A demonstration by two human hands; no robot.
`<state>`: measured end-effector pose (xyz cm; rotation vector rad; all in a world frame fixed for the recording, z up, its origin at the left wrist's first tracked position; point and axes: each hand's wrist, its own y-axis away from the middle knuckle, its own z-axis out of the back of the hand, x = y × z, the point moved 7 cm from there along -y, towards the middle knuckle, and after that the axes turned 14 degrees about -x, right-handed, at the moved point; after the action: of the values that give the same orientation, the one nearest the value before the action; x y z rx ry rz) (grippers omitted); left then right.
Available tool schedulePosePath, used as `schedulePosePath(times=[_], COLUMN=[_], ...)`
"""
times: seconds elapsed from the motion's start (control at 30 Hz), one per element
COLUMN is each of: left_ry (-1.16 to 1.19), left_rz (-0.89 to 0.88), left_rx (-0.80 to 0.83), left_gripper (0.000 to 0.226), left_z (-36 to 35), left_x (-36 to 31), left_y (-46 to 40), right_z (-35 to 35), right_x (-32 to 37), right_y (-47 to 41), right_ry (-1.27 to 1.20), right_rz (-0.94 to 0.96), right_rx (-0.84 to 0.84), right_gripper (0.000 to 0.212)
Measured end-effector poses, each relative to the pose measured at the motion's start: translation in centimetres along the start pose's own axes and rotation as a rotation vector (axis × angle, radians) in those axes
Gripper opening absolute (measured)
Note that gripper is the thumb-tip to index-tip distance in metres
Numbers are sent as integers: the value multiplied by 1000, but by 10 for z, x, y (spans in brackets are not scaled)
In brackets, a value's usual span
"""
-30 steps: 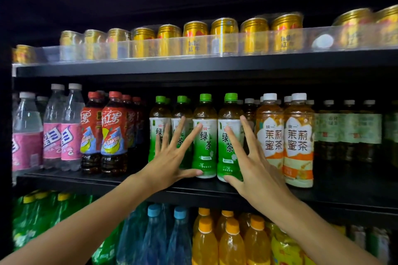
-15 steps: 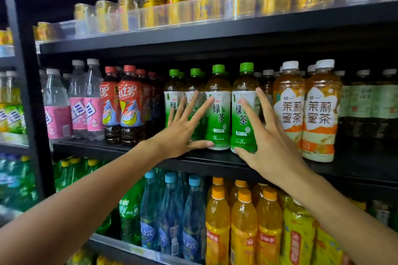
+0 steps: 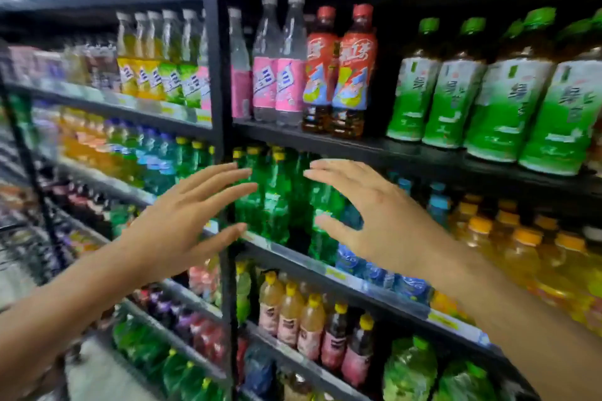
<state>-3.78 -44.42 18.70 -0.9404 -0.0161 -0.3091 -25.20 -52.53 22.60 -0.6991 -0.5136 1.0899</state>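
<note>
Fingers (image 3: 224, 177) of left hand (image 3: 182, 221) spread, straight, holding nothing. On right hand (image 3: 378, 215) also spread, slightly bent, empty. Green soda bottles (image 3: 277, 205) just beyond the fingertips, between both hands, on the shelf (image 3: 290, 250); contact unclear, blurred. Green tea bottles (image 3: 456, 101) above-right of the right fingers.

The left hand (image 3: 182, 225) and right hand (image 3: 374, 218) have been lifted off the green tea bottles (image 3: 456, 98) and lowered before the green soda bottles (image 3: 277, 205) one shelf down
</note>
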Motion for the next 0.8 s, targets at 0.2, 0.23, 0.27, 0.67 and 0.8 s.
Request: schedulePosePath(times=[0.2,0.23,0.27,0.67,0.8], left_ry=[-291,-330,-356,-394,-344], left_rz=[504,596,674,1306,1416], left_rx=[403,483,536,770,808], left_gripper=[80,83,84,76,116], left_z=[48,60,73,130,108], left_x=[125,136,144,162,211], left_y=[248,291,329,595,627], right_z=[-197,-228,-259,-552,-636], right_x=[121,142,163,327,352], right_y=[-22,-21,-20,22,15], right_ry=[-246,-292,-335,-512,-572], right_rz=[85,100,122,195,146], right_rx=[389,426,453,967,1054], right_gripper=[59,60,60,66,64])
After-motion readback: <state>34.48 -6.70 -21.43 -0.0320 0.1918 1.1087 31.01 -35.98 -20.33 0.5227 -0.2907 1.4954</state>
